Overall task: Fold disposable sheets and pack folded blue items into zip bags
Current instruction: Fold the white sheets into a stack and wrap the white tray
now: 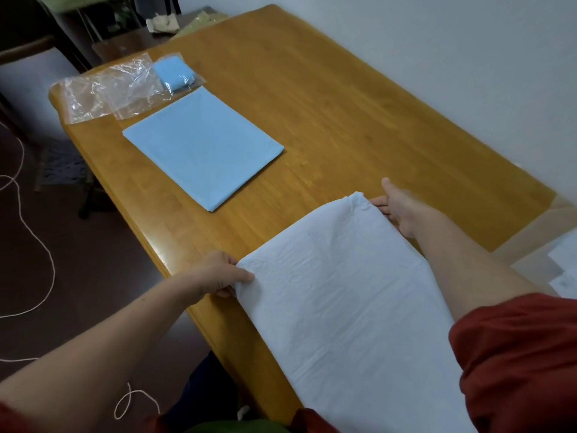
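A white disposable sheet (340,295) lies over the near part of the wooden table (359,120) and hangs off its front edge. My left hand (218,275) pinches the sheet's near-left corner at the table's edge. My right hand (402,207) grips the far-right corner, fingers tucked under the fabric. A flat folded blue sheet (203,148) lies at the table's middle left. Beyond it a small folded blue item (173,73) sits inside a clear zip bag (184,79). Empty clear zip bags (103,92) lie at the far-left corner.
A white wall runs along the table's right side. Papers (565,264) lie on a surface at the right edge. On the dark floor to the left trails a white cord (40,242). Dark furniture (37,32) stands beyond the table's far-left end.
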